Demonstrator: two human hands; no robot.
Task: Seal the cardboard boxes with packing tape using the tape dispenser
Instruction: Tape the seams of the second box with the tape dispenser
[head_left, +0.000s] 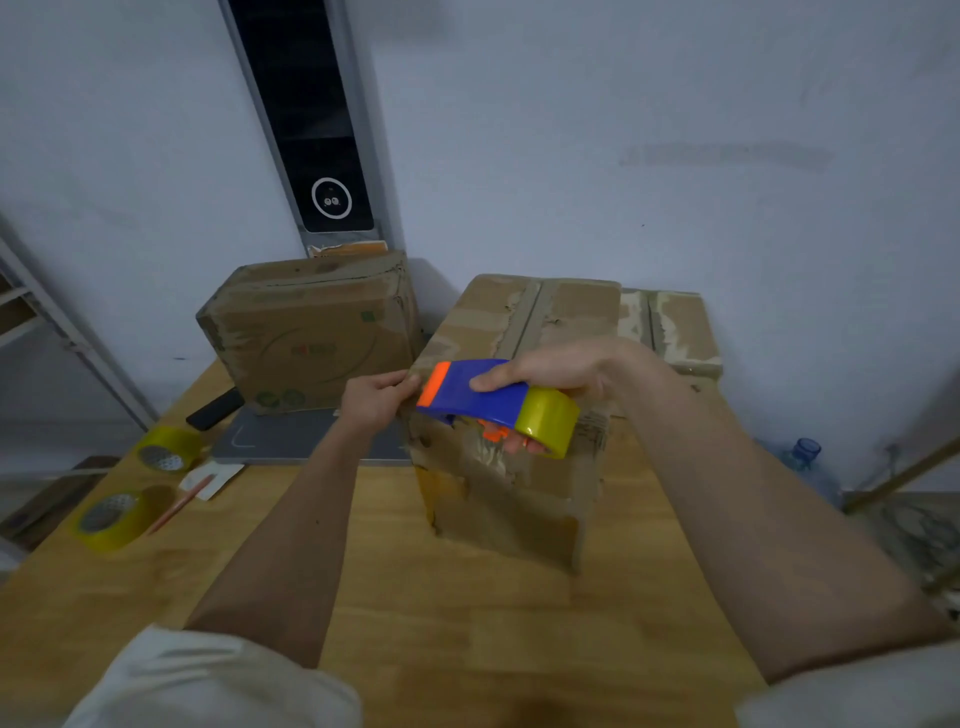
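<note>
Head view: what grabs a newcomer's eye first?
The blue-and-orange dispenser with its yellow tape roll, gripped by the right hand at the box in the centre. The left hand pinches at its orange end. Two yellow rolls lie on the table's left edge.

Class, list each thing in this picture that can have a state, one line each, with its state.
tape dispenser: held in the right hand, loaded with a yellow roll
left hand: pinching at the dispenser's front end
front box: flaps closed
left box: closed
spare tape rolls: lying on the table
</note>
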